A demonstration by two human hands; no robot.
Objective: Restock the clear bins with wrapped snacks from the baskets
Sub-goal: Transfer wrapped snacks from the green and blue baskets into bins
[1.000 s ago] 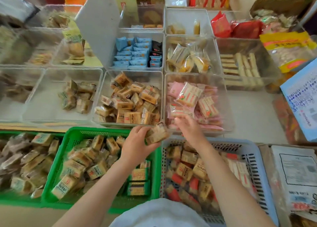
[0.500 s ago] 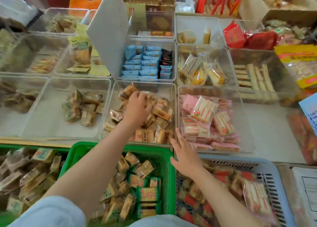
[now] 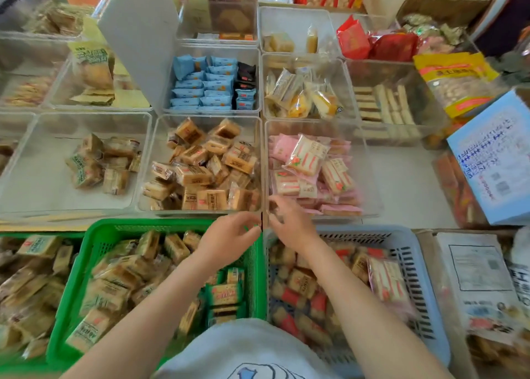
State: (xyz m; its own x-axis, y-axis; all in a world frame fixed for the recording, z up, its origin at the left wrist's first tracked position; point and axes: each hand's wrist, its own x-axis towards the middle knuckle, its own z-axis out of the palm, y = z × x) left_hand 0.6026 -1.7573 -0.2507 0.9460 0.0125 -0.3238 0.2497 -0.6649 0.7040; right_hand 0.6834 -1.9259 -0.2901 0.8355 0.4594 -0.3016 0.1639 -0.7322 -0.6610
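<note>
Both hands are hovering between the baskets and bins. The left hand (image 3: 229,236), loosely curled, is holding nothing visible. The right hand (image 3: 289,222) is blurring; its grip cannot be told. Wrapped snacks (image 3: 200,166) are filling the clear bin (image 3: 160,160) ahead.

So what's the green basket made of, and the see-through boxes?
The green basket looks like moulded plastic: bright, even colour and slotted walls. The clear bins seem to be hard glossy plastic, see-through with light glinting on the rims, though glass can't be ruled out.
</note>
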